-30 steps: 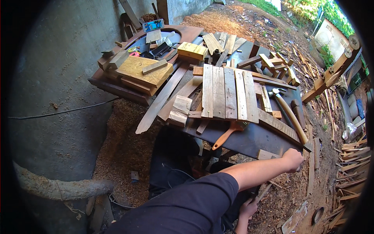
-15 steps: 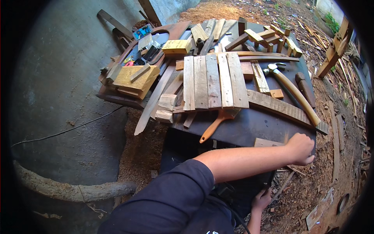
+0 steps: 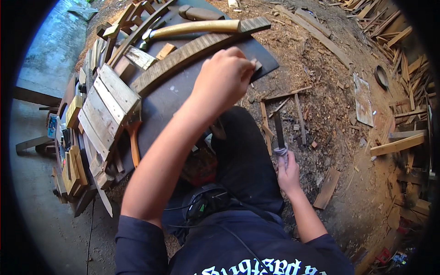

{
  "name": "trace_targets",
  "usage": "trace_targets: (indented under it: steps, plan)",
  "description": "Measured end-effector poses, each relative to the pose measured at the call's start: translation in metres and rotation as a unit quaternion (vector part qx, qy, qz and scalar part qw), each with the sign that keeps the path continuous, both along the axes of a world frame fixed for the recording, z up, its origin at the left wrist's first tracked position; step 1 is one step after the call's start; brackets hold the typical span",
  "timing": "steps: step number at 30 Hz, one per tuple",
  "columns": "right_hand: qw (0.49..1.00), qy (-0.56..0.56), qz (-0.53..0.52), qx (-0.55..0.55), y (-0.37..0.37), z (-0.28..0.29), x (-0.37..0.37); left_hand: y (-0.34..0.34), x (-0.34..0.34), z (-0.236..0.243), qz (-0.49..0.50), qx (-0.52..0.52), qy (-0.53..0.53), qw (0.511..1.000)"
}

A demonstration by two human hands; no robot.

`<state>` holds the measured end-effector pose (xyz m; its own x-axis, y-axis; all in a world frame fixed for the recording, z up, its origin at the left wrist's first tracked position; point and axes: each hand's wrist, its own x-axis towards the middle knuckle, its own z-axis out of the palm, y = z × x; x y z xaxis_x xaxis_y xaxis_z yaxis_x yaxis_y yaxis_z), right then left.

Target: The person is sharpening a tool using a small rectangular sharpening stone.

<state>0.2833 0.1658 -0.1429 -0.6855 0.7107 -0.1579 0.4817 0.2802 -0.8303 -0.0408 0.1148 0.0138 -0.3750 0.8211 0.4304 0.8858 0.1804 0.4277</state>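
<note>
Head view: left hand (image 3: pixel 224 78) pinches a small wood block (image 3: pixel 255 64) at the dark bench (image 3: pixel 169 103) edge; right hand (image 3: pixel 288 170) is closed around a blade's (image 3: pixel 278 130) wrapped handle.

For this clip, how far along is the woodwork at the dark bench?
Done: a row of flat wooden slats lies side by side on the dark bench top, beside a long curved strip. In hand: the left hand pinches a small wood piece at the bench edge; the right hand grips a dark blade tool. Left: no cut shows yet on that piece.
</note>
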Motion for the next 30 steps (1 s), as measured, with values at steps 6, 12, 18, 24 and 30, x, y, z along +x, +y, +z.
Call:
trace_targets:
  steps: [6, 12, 18, 24, 30]
  plan:
    - [0.991, 0.087, 0.078, -0.072, -0.006, 0.086, -0.028, -0.03, -0.01, 0.018, 0.012, -0.061, -0.001, 0.998]
    - [0.967, 0.006, 0.178, 0.184, -0.02, 0.151, -0.095, -0.103, 0.017, 0.006, 0.123, 0.036, -0.117, 0.985]
    - [0.902, -0.172, 0.207, 0.338, -0.043, 0.168, -0.109, -0.129, 0.016, -0.022, 0.109, 0.1, -0.039, 0.988]
    - [0.88, -0.193, 0.179, 0.395, -0.034, 0.157, -0.158, -0.134, 0.02, -0.023, 0.079, 0.05, -0.005, 0.996]
    - [0.888, -0.234, 0.188, 0.349, -0.038, 0.173, -0.13, -0.138, 0.014, -0.032, 0.071, 0.061, -0.03, 0.995]
